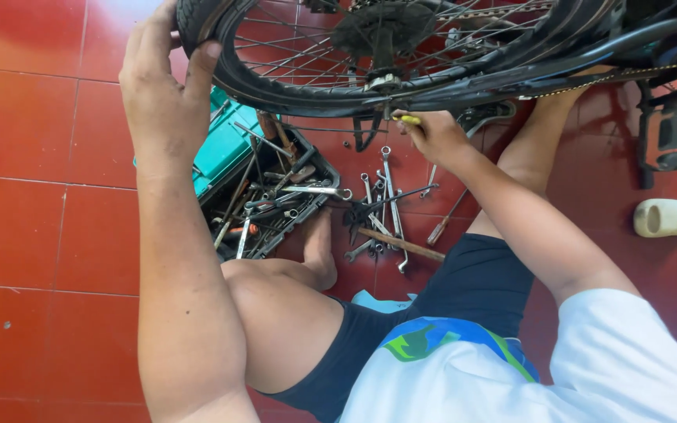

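On the red tiled floor [48, 227], seen from the head camera, a person sits with legs spread under a bicycle wheel [370, 63] that fills the top of the view. The left hand [162, 86] is closed over the tyre [197, 19] at the wheel's left side, thumb hooked on the rim edge, fingers wrapped out of sight behind the tread. The right hand [432, 133] is curled shut around a yellow-handled tool [410, 120], just below the hub [384, 78]; its working end is hidden, so I cannot tell what kind of tool it is or what it bears on.

Risks, as I judge them: the wheel looks steadied only by that one-handed hold, so a hard push from the tool could turn or swing it, and the spokes [291, 47] pass close to the left fingers. If the tool slips off near the hub, the knuckles of the right hand would strike the spokes or the chain [628, 74] towards the upper right.

Between the legs, loose spanners [389, 188] and a wooden-handled tool [401, 244] lie scattered beside an open toolbox [268, 196] with a teal lid; a dropped part could vanish among them, and a shifting knee could land on metal. Two pale sandals [671, 217] sit by the floor's right edge, near a pedal [671, 137].
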